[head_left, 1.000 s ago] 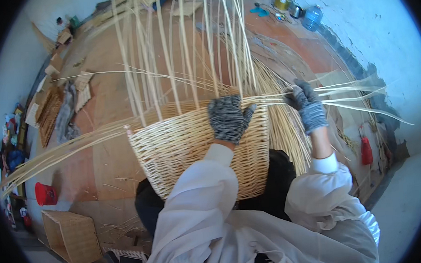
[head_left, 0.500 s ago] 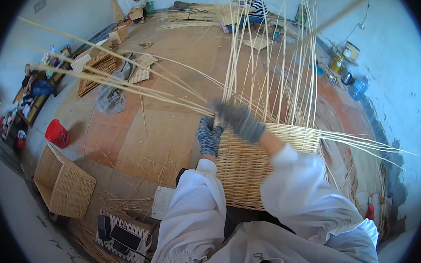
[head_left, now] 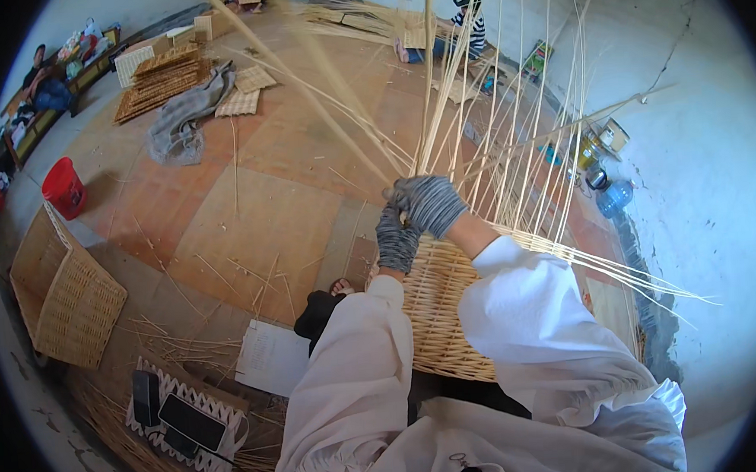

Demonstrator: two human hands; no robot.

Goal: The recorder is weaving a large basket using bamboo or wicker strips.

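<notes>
Wicker basket [head_left: 438, 306] is resting against my lap; my gloved left hand [head_left: 395, 237] and right hand [head_left: 428, 203] are both gripping its upright canes [head_left: 439, 102], fingers curled shut.

both gloved hands meet ahead, left hand [head_left: 395, 239] under right hand [head_left: 429, 203], fingers curled shut.

basket [head_left: 441, 310]: half-woven wicker, pale straw colour, tilted on its side in person's lap, rim facing away
stakes [head_left: 510, 133]: long thin unwoven canes, fan up & out from rim; some splay right, near-horizontal
grip pt: canes bunched at rim's top-left edge, both gloved hands closed on them
</notes>
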